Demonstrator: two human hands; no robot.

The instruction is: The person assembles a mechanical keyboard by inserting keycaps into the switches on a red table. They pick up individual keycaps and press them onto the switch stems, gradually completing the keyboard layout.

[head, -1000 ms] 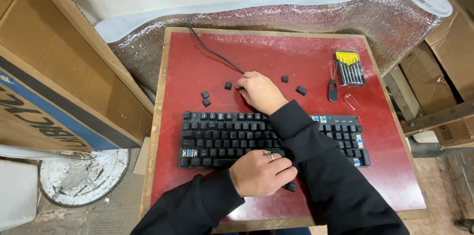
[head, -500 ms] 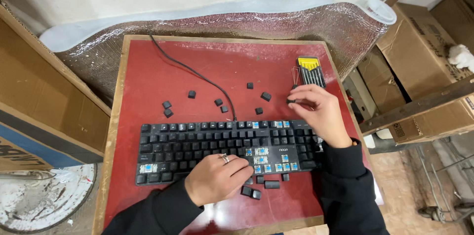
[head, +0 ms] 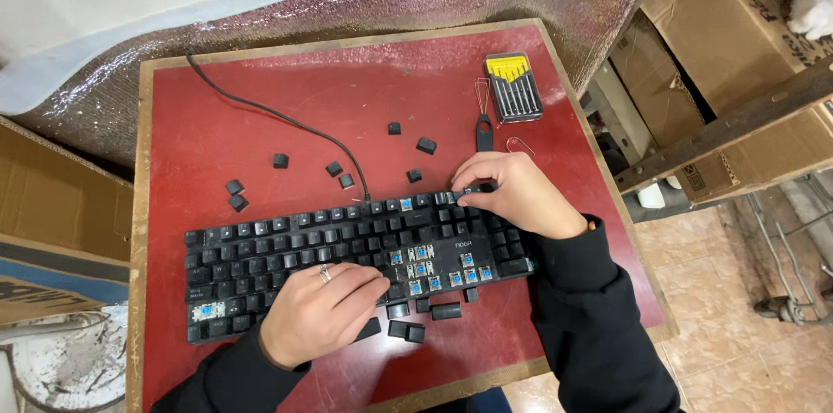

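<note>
Left of everything: brown cardboard box (head: 52, 205) off the edge of the red desk (head: 260, 109)

Two loose black keycaps (head: 235, 194) lie on the desk well beyond the left hand's fingers, apart from the board; likely pulled and set aside

Left hand (head: 317, 313) rests palm-down on the near edge of the black keyboard (head: 286, 248), ring on one finger, fingers (head: 369, 285) loosely extended over the keys, gripping nothing; judged to be steadying the board

Just right of those fingers: bare blue switches (head: 421, 267) where caps are off; more caps (head: 406, 331) lie on the desk in front

Keyboard cable (head: 278, 118) runs from the far edge toward the back left corner

Right hand (head: 512, 192) at the keyboard's far right edge, fingers (head: 468, 179) curled down and pinched on the top-row keys; whether they hold a cap I cannot tell

Just beyond them: black keycap puller (head: 484, 131); farther back, a screwdriver set (head: 512, 86) in a yellow-topped case
</note>
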